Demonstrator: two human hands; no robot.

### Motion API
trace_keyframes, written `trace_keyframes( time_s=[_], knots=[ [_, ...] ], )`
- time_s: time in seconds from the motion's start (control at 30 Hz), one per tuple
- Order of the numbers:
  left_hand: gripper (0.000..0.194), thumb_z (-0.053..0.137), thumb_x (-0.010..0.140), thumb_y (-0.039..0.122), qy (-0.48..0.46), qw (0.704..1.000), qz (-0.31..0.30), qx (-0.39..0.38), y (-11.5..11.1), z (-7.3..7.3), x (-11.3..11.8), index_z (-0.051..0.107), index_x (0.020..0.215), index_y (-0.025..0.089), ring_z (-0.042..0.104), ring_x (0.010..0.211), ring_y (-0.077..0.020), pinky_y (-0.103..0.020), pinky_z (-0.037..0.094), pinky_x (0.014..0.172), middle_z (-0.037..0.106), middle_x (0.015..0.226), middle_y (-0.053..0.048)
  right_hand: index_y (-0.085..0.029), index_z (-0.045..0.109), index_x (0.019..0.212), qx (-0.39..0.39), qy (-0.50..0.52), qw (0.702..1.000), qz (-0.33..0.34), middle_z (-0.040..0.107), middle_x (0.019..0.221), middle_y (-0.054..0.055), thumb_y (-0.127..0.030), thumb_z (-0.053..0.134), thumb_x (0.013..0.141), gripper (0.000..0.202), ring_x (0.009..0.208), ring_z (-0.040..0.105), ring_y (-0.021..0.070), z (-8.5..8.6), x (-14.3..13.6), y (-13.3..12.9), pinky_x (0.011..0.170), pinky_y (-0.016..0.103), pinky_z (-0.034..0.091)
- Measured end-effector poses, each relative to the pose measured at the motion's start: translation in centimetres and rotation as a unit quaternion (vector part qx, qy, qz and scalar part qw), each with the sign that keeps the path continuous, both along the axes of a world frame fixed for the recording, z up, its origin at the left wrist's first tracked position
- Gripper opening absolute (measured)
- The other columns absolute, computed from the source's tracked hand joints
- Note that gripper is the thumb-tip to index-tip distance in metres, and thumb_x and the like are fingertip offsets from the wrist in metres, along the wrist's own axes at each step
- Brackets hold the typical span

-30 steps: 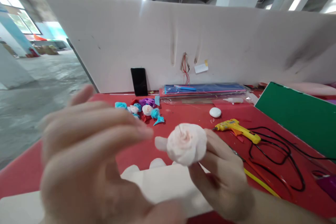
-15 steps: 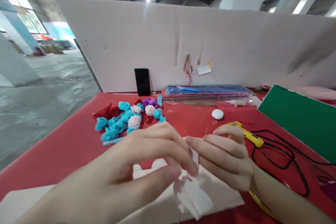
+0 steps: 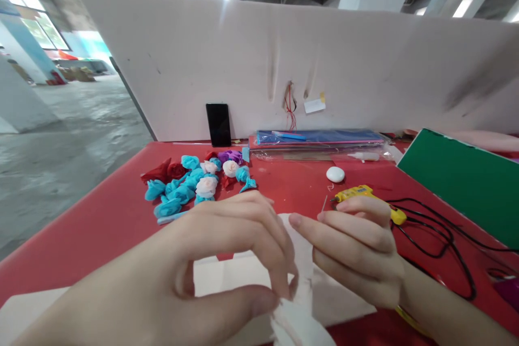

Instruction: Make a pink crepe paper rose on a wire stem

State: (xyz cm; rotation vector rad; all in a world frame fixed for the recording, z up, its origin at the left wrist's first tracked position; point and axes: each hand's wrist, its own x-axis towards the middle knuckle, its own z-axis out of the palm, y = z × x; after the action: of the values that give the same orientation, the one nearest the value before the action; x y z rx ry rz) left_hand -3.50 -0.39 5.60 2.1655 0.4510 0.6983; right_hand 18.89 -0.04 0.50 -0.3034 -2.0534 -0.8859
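Note:
Thumb and fingertips of my left hand pinch a gathered, pale crepe-paper strip that hangs down to the bottom edge of the view. My right hand has its fingers closed on the strip's upper part, right of the left fingertips. Its thumb is hidden behind the fingers. A thin, needle-like piece sticks up beside the right fingertips; I cannot tell whether it is held. Beneath both hands lie cream paper sheets.
Blue, red, pink and purple paper flowers are heaped at left. A yellow glue gun with a black cord lies behind my right hand, near a white oval object. A phone leans on the white panel; a green board lies right.
My right hand has shifted slightly right, and more of the pale strip shows between the hands. The gathered paper has dropped lower in view, and the left fingers have curled tighter.

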Motion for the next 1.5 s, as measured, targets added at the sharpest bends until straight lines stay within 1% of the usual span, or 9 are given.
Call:
trace_keyframes(
  time_s=[0.23, 0.37, 0.47, 0.67, 0.97, 1.13, 1.27, 1.37, 1.5],
  knots=[
    [0.018, 0.055, 0.082, 0.008, -0.012, 0.999, -0.035, -0.035, 0.7, -0.2, -0.2, 0.059, 0.088, 0.024, 0.059, 0.084, -0.012, -0.026, 0.045, 0.085, 0.064, 0.087, 0.005, -0.023, 0.063, 0.073, -0.009, 0.03, 0.999, -0.012, 0.071, 0.098, -0.004, -0.011, 0.049, 0.089, 0.024, 0.08, 0.056, 0.0104, 0.2, -0.1, -0.5, 0.08, 0.03, 0.045],
    [0.012, 0.052, 0.086, 0.019, -0.013, 0.992, -0.013, -0.127, 0.4, -0.1, 0.0, 0.063, 0.085, 0.025, 0.059, 0.084, -0.0134, -0.025, 0.045, 0.083, 0.064, 0.086, 0.004, -0.019, 0.063, 0.076, -0.089, 0.028, 0.995, -0.022, 0.072, 0.093, 0.002, -0.011, 0.05, 0.087, 0.019, 0.079, 0.056, 0.0138, 0.8, -0.4, -1.1, 0.076, 0.033, 0.046],
    [0.016, 0.049, 0.089, 0.026, -0.051, 0.98, 0.013, -0.193, 0.5, -0.4, 0.2, 0.065, 0.086, 0.028, 0.058, 0.088, -0.0134, -0.022, 0.044, 0.083, 0.064, 0.09, 0.004, -0.018, 0.06, 0.079, -0.17, 0.088, 0.981, -0.015, 0.071, 0.089, 0.004, -0.008, 0.05, 0.085, 0.015, 0.077, 0.056, 0.0158, 0.9, -1.0, -1.1, 0.076, 0.036, 0.045],
    [0.018, 0.046, 0.091, 0.026, -0.059, 0.973, 0.096, -0.204, 0.9, -0.9, 1.0, 0.064, 0.092, 0.029, 0.058, 0.09, -0.0114, -0.016, 0.044, 0.077, 0.064, 0.092, 0.006, -0.018, 0.055, 0.078, -0.35, 0.174, 0.917, 0.078, 0.066, 0.089, 0.003, 0.001, 0.048, 0.08, 0.02, 0.077, 0.051, 0.0146, 0.2, -2.1, -0.7, 0.072, 0.033, 0.043],
    [0.022, 0.047, 0.089, 0.024, -0.121, 0.961, 0.148, -0.201, 0.7, -1.4, 0.9, 0.067, 0.088, 0.031, 0.059, 0.097, -0.0122, -0.016, 0.045, 0.083, 0.066, 0.095, 0.008, -0.018, 0.061, 0.072, -0.484, 0.271, 0.829, 0.068, 0.058, 0.071, -0.001, -0.01, 0.052, 0.084, 0.017, 0.069, 0.052, 0.0112, 0.2, -3.1, -1.4, 0.067, 0.023, 0.043],
    [0.016, 0.051, 0.088, 0.031, -0.111, 0.955, 0.25, -0.116, 0.9, -1.7, 1.1, 0.064, 0.094, 0.037, 0.057, 0.098, -0.0107, -0.01, 0.045, 0.076, 0.064, 0.1, 0.01, -0.026, 0.068, 0.08, -0.6, 0.367, 0.7, 0.122, 0.061, 0.072, -0.004, -0.022, 0.05, 0.089, 0.02, 0.073, 0.056, 0.0087, 0.2, -3.5, -1.4, 0.068, 0.018, 0.044],
    [0.02, 0.062, 0.078, 0.042, -0.065, 0.952, 0.296, -0.042, 1.0, -1.6, 1.7, 0.063, 0.096, 0.034, 0.058, 0.096, -0.0164, -0.019, 0.046, 0.075, 0.065, 0.099, 0.006, -0.029, 0.069, 0.085, -0.656, 0.405, 0.605, 0.199, 0.065, 0.082, -0.004, -0.025, 0.052, 0.09, 0.018, 0.084, 0.059, 0.0096, -0.1, -3.6, -1.5, 0.078, 0.019, 0.044],
    [0.019, 0.061, 0.077, 0.041, -0.021, 0.956, 0.291, -0.035, 1.0, -1.5, 2.1, 0.065, 0.09, 0.028, 0.06, 0.084, -0.0184, -0.024, 0.047, 0.068, 0.066, 0.089, 0.003, -0.031, 0.07, 0.091, -0.672, 0.401, 0.584, 0.214, 0.068, 0.085, -0.004, -0.026, 0.051, 0.09, 0.019, 0.085, 0.059, 0.0102, -0.2, -3.7, -1.6, 0.076, 0.02, 0.044],
    [0.014, 0.057, 0.082, 0.029, -0.041, 0.96, 0.276, -0.008, 1.2, -1.6, 2.3, 0.068, 0.075, 0.024, 0.061, 0.072, -0.0134, -0.021, 0.045, 0.065, 0.068, 0.074, 0.005, -0.033, 0.07, 0.091, -0.672, 0.396, 0.594, 0.197, 0.069, 0.086, -0.004, -0.027, 0.051, 0.09, 0.02, 0.087, 0.059, 0.0095, -0.2, -3.8, -1.7, 0.077, 0.019, 0.044]
  ],
)
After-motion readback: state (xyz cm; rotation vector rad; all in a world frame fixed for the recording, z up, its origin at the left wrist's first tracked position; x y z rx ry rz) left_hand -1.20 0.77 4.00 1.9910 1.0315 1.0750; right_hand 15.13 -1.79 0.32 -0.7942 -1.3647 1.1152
